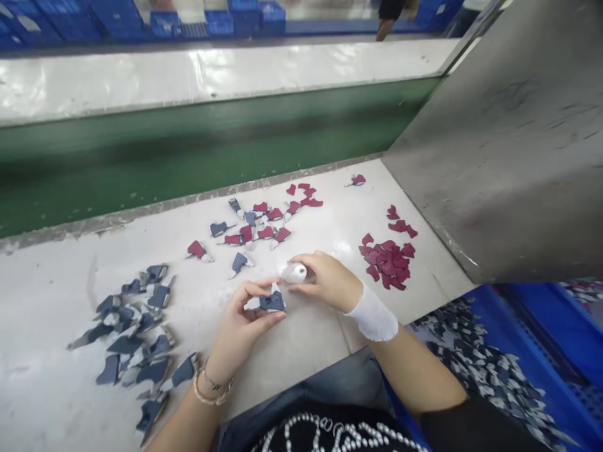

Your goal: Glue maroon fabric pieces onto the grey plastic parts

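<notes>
Between the thumb and fingers of my left hand (240, 320) is a small dark grey and white plastic part (272, 301), held up off the table. My right hand (327, 279) grips a small white bottle (294, 272), its tip pointing towards me, just beyond and right of that part. Right of my right hand lies a pile of flat maroon pieces (389, 262). Past my hands is a loose group of similar parts, some with a maroon face (266, 233), others plain grey (239, 262). A heap of dark grey and white parts (136, 339) lies left of my left hand.
The white table (56, 270) meets a metal panel (509, 150) on the right. A green conveyor belt (198, 150) runs along the far side. Blue crates (532, 333) at lower right hold many grey and white parts. A person's leg (385, 28) shows in the background.
</notes>
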A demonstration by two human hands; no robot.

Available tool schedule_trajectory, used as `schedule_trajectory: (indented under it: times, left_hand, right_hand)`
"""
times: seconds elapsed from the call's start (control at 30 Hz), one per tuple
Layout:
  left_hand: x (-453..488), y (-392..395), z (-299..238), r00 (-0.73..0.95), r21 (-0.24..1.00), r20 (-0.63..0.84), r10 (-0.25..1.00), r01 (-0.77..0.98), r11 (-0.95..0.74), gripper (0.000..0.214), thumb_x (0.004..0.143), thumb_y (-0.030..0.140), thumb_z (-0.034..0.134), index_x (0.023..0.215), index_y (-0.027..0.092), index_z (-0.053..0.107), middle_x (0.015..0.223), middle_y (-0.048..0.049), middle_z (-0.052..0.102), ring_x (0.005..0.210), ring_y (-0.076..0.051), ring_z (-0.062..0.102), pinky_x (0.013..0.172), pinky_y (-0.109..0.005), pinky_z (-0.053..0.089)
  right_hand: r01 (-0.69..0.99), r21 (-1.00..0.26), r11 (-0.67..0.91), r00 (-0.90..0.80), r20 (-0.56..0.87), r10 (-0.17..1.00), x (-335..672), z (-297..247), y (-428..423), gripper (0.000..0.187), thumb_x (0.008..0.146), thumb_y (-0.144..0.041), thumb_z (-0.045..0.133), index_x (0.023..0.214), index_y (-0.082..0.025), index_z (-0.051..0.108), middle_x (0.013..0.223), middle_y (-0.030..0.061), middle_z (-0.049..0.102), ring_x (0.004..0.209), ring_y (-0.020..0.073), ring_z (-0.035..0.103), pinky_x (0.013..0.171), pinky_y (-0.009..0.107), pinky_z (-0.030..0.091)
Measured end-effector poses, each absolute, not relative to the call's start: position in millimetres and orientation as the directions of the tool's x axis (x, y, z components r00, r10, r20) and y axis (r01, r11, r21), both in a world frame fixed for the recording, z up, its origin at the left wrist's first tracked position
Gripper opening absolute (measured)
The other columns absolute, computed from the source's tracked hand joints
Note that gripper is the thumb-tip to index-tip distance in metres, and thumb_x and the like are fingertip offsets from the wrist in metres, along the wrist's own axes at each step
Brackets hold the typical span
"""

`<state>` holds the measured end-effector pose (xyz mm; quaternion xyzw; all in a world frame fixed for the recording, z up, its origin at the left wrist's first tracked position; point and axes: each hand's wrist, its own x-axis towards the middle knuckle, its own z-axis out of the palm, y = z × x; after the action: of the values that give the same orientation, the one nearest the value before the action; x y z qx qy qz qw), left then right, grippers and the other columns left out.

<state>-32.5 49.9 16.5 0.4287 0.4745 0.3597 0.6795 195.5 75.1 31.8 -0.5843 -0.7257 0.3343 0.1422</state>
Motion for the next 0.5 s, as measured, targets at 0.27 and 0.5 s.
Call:
schedule_trajectory:
  times: [0.27, 0.5]
  left_hand:
    - [-29, 46, 18, 0.287, 0.893, -0.344, 0.894, -0.195, 0.406, 0.038, 0.067, 0.023, 0.09, 0.086, 0.017, 0.058, 0.127, -0.0085, 0.068, 0.072, -0.009, 0.07, 0.069, -0.022, 0.059]
    - [-33, 49, 24, 0.224, 0.908, -0.273, 0.936, -0.26, 0.328, 0.038, 0.066, 0.023, 0.09, 0.085, 0.018, 0.058, 0.128, -0.0102, 0.067, 0.082, -0.013, 0.07, 0.074, -0.025, 0.059]
  right_hand:
    - [0.833, -0.396, -0.386, 0.262, -0.332, 0.906, 336, 12, 92, 0.031, 0.097, -0.037, 0.062, 0.119, -0.016, 0.063, 0.121, 0.0092, 0.064, 0.106, 0.0201, 0.064, 0.093, 0.042, 0.056]
    - [0.824, -0.4, -0.401, 0.177, -0.491, 0.853, 359, -13, 111, 0.023, 0.097, -0.035, 0.062, 0.108, -0.015, 0.066, 0.105, 0.0059, 0.067, 0.091, 0.0159, 0.065, 0.082, 0.035, 0.059]
